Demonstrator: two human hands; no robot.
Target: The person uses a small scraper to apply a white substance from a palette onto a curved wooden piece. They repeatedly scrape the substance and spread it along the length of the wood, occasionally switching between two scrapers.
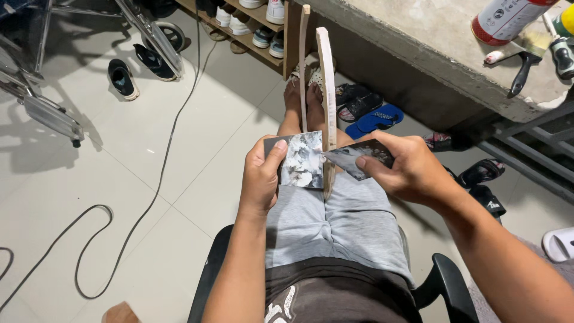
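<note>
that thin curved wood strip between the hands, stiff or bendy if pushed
The wood strip is probably bendy: it is thin and already bowed along its length. It looks light, since the left hand and right hand only pinch sandpaper pieces against it.

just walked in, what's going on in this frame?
A seated person holds a thin curved wooden piece upright between their knees. The left hand holds a worn grey sheet, likely sandpaper, against its left face; the right hand pinches a darker sheet against its right side. A second wooden strip stands just behind. On the concrete ledge to the right lie a spray can and a brush. A cable snakes across the tiled floor.
</note>
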